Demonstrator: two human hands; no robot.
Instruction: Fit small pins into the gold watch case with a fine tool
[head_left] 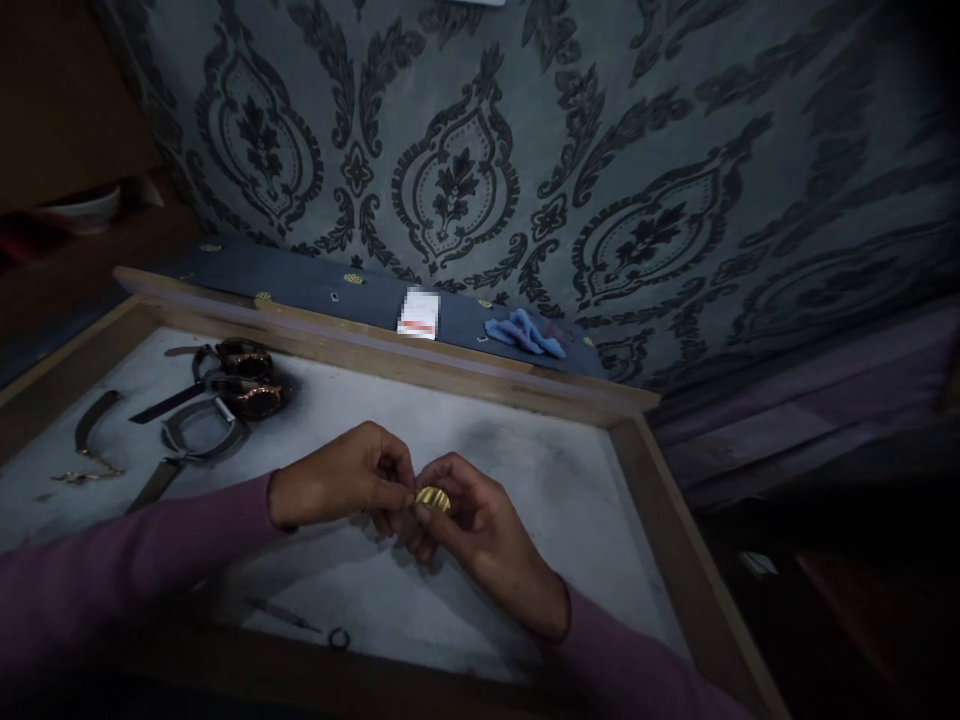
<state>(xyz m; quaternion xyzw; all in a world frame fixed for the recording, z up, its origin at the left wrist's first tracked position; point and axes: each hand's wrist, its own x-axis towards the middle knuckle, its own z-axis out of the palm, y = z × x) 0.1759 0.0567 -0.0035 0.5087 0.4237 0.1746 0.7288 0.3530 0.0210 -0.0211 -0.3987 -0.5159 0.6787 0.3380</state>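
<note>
My right hand (484, 525) pinches a small, shiny gold ridged piece (433, 498) with a rounded outline between thumb and fingers. Against its left edge come the closed fingertips of my left hand (345, 478); what they grip is hidden. Both hands are over the pale surface (570, 480) of a wooden-rimmed tray. Left of them lie dark wristwatches (259, 385) and a looped grey strap (202, 435). A thin pointed tool (289, 615) and a small dark ring (339, 638) rest near the front.
Raised wooden edges (675, 530) border the tray. At far left lies a curved dark strap piece (94, 420) with a gold chain-like strip (90, 474). Beyond the back rim are a white card (419, 312) and a crumpled blue cloth (523, 332). A patterned wall covering (457, 190) rises behind.
</note>
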